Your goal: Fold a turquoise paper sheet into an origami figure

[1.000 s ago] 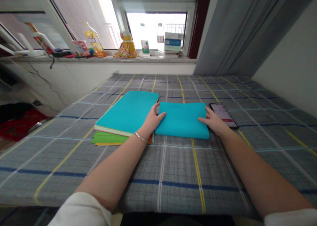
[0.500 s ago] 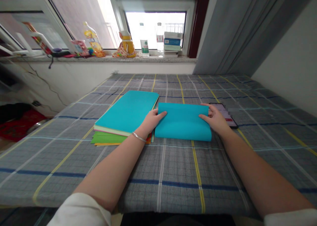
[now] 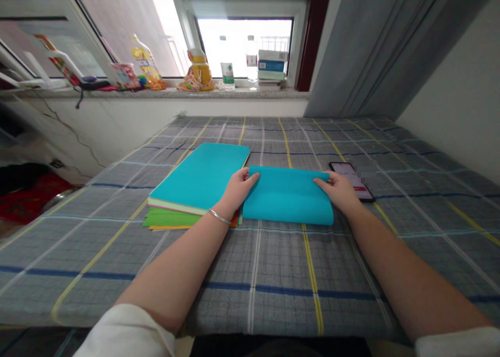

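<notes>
A folded teal sheet (image 3: 287, 196), lying on the plaid cloth (image 3: 273, 273) just right of the paper stack (image 3: 195, 182), was grasped at its far corners by the left hand (image 3: 236, 190) and right hand (image 3: 339, 191).

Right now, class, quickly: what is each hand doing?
Left hand: grip closed on the far left corner of the teal sheet.
Right hand: grip closed on the sheet's far right corner.
</notes>
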